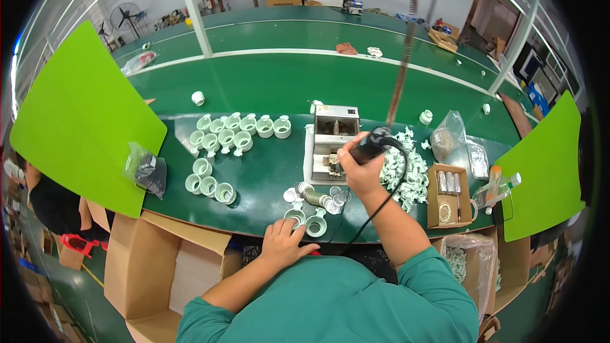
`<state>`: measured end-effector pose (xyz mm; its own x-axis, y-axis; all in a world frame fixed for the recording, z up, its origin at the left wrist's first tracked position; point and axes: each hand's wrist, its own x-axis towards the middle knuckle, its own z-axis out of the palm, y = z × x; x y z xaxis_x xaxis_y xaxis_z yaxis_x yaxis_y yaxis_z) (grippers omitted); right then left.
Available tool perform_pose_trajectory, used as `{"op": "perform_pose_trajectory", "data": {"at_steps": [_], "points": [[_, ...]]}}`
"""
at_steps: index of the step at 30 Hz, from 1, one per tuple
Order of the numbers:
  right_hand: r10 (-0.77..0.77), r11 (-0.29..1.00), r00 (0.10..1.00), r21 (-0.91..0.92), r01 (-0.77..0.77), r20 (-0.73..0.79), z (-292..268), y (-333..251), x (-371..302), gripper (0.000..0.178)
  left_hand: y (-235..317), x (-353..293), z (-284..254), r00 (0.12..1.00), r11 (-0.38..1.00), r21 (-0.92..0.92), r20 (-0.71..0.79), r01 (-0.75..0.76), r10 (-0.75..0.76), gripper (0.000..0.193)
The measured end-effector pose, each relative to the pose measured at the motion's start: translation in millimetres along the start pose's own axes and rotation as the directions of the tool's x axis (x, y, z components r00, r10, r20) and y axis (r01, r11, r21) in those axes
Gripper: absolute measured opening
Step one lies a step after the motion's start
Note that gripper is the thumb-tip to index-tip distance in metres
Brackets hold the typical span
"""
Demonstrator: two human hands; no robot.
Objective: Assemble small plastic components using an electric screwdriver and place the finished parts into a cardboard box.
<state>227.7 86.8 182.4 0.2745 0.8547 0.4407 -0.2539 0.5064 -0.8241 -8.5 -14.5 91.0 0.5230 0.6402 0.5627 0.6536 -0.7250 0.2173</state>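
Observation:
My right hand point(363, 174) is wrapped round a black electric screwdriver point(371, 146), held over the right side of a metal box-shaped device point(337, 140) with an open compartment. My left hand point(283, 242) rests at the near edge of the table, fingers stretched out. Its fingertips are beside a pale green cup-shaped plastic part point(295, 215), perhaps touching it; a second such part point(316, 225) stands to its right. Just beyond them lie a row of stacked round metal discs point(311, 195) and several loose ones. Right of the device is a heap of small pale green plastic pieces point(408, 168).
Several pale green cups point(246, 123) stand in groups at the left. A black-filled plastic bag point(151, 173) lies by the left green divider point(89, 121). At the right are a small carton point(448, 197), a clear bottle point(499, 190) and another divider point(546, 171). A coiled spring point(405, 57) hangs above the screwdriver.

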Motion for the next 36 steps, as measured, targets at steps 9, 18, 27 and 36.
{"op": "perform_pose_trajectory", "data": {"at_steps": [9, 18, 27, 36], "points": [[-0.013, 0.998, 1.000, -0.065, 0.013, -0.010, 0.7, 21.8, 9.6, 0.038, -4.9, -12.8, 36.3, 0.997, 0.997, 0.066, -0.071, 0.032, -0.027, 0.048], [-0.052, 0.990, 0.999, -0.134, 0.052, 0.004, -0.6, 17.4, 6.6, 0.043, -6.9, -9.7, 49.9, 0.999, 1.000, 0.025, -0.037, -0.008, 0.009, 0.043], [-0.098, 0.983, 0.995, -0.153, 0.097, 0.004, -3.5, 15.6, 4.9, 0.051, -6.5, -13.3, 49.2, 0.999, 1.000, 0.009, -0.046, 0.007, -0.006, 0.045], [-0.110, 0.960, 0.993, -0.256, 0.118, 0.043, -6.0, 18.4, 4.3, 0.049, -3.3, -10.1, 45.8, 0.999, 0.999, 0.024, -0.011, 0.036, -0.036, 0.046]]}}
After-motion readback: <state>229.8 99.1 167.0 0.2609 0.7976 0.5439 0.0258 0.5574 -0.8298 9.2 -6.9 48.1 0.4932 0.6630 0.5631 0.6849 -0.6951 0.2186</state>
